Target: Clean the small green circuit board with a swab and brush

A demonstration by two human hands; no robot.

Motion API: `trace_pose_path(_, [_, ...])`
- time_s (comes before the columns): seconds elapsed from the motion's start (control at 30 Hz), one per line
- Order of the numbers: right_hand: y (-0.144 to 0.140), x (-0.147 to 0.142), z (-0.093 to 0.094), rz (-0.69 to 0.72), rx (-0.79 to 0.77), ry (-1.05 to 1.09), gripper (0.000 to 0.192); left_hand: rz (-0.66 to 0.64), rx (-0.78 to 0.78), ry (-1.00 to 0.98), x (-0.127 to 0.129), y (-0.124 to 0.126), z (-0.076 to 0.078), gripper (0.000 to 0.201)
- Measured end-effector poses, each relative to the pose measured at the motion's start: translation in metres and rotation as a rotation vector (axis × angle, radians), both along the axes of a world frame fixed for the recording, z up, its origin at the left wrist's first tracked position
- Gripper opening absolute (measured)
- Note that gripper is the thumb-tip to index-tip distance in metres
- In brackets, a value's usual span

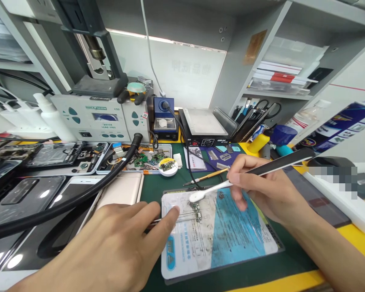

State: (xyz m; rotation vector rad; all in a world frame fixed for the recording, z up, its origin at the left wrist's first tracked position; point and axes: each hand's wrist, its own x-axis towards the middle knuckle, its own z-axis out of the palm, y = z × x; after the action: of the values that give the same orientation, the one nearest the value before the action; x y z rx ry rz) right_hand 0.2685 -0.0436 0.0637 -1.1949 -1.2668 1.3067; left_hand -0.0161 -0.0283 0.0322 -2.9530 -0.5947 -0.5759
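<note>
My left hand (124,235) is closed around metal tweezers (185,216), whose tips touch a small circuit board (195,207). The board lies on a worn white and blue mat (231,239) printed with text. My right hand (258,186) grips what looks like a toothbrush (273,164) by its black and white handle. Its white oval head is at the board's upper edge; whether bristles touch the board I cannot tell. Behind the mat lies a slim golden tool (208,177).
A thick black hose (109,172) curves across the left side from a soldering station (106,117). Phones (76,198) lie beneath it. Behind are a tray of circuit boards (150,158), a round tin (168,167) and a heating plate (203,123). A bottle (307,115) stands right.
</note>
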Motion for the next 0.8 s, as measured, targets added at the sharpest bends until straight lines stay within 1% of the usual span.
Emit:
trace_pose_path(0.13, [-0.0012, -0.0016, 0.0002, 0.059, -0.023, -0.03, 0.021, -0.003, 0.013, -0.004, 0.0012, 0.0001, 0.0014, 0.032])
trace_pose_path(0.17, [-0.0013, -0.0014, 0.0002, 0.055, -0.015, -0.036, 0.022, -0.004, 0.012, 0.001, 0.001, 0.0, 0.0013, 0.031])
trace_pose_path(0.3, [-0.0017, 0.0002, -0.0005, -0.036, 0.051, -0.032, 0.024, -0.009, 0.0, 0.007, -0.0005, -0.0006, -0.0009, 0.035])
trace_pose_path(0.33, [-0.0019, 0.0001, -0.0009, -0.036, 0.057, -0.032, 0.023, -0.008, 0.003, 0.004, -0.0008, -0.0006, -0.0018, 0.035])
trace_pose_path(0.5, [-0.0033, -0.0024, -0.002, 0.047, 0.033, -0.061, 0.02, 0.01, 0.007, -0.006, 0.0001, 0.0004, -0.004, 0.032])
trace_pose_path(0.67, [-0.0029, -0.0004, -0.0009, -0.035, 0.071, 0.0, 0.021, -0.002, -0.003, 0.0, -0.0003, 0.0004, -0.0031, 0.033])
trace_pose_path(0.8, [-0.0026, -0.0009, -0.0021, 0.048, 0.041, -0.041, 0.017, 0.01, 0.004, 0.0, -0.002, -0.0004, -0.0039, 0.034])
